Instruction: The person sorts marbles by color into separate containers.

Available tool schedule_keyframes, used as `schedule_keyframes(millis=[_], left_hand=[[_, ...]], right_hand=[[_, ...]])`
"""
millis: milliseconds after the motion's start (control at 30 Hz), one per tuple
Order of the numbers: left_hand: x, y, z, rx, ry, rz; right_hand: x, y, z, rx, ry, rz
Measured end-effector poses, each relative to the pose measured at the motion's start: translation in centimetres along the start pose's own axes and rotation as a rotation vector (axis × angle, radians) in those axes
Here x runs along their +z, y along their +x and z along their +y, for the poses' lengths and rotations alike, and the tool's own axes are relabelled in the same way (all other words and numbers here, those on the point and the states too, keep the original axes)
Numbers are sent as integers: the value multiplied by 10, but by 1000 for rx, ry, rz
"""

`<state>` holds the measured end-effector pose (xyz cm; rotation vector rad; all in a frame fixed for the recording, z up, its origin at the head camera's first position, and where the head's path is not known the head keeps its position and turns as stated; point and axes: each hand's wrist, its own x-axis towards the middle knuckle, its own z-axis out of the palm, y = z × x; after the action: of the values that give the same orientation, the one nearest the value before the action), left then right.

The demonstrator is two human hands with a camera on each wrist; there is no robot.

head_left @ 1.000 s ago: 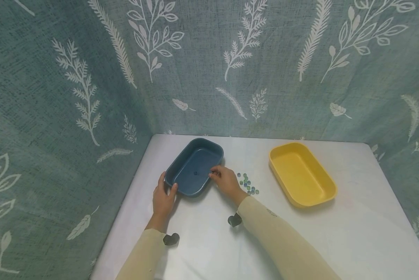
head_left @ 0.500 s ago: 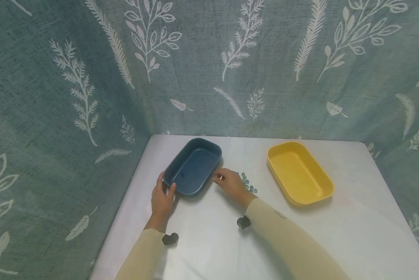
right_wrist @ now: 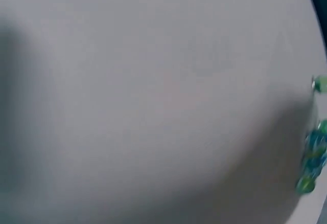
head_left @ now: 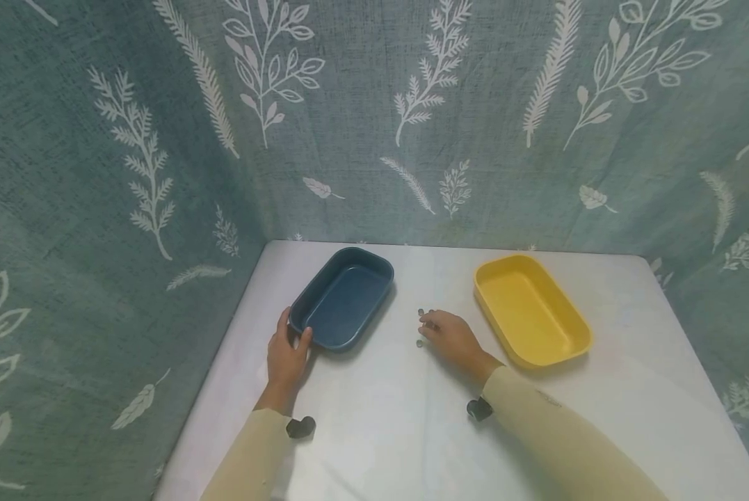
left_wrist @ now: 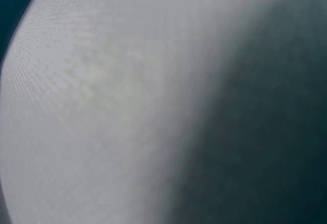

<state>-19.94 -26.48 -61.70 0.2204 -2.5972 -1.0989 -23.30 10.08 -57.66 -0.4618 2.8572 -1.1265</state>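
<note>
My left hand (head_left: 286, 356) grips the near left corner of a dark blue tray (head_left: 349, 296), the thumb over the rim and the other fingers along the outside. To the right of this tray, my right hand (head_left: 451, 337) is low over the table, its fingers bent and the thumb apart from the index fingertip. One small glass bead (head_left: 421, 312) lies at its fingertips and another bead (head_left: 420, 343) just below the thumb. The hand hides other beads from the head view. Green and blue glass beads (right_wrist: 314, 152) cluster at the right edge of the right wrist view.
A yellow tray (head_left: 530, 309) stands on the white table (head_left: 374, 431) to the right of my right hand. Patterned green-blue cloth (head_left: 361, 125) hangs behind and to the left of the table. The left wrist view shows mostly blurred white surface.
My right hand has left the blue tray's right rim and moved right, over the beads. A small dark spot inside that tray shifted left, then dropped from sight. My left hand keeps its hold.
</note>
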Motion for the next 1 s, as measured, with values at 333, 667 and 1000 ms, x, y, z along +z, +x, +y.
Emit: schedule_keyframes(millis=[333,667,1000], left_hand=[[-1,1,1,-1,-1,-7],[-2,-1,0,-25,9,-12],[-1,1,0,-15,8,-6]], right_hand=[[-9,-9,22,130,-6,9],[-8,-18,29,170,-29,21],[-5,-21,35,189,-50,14]])
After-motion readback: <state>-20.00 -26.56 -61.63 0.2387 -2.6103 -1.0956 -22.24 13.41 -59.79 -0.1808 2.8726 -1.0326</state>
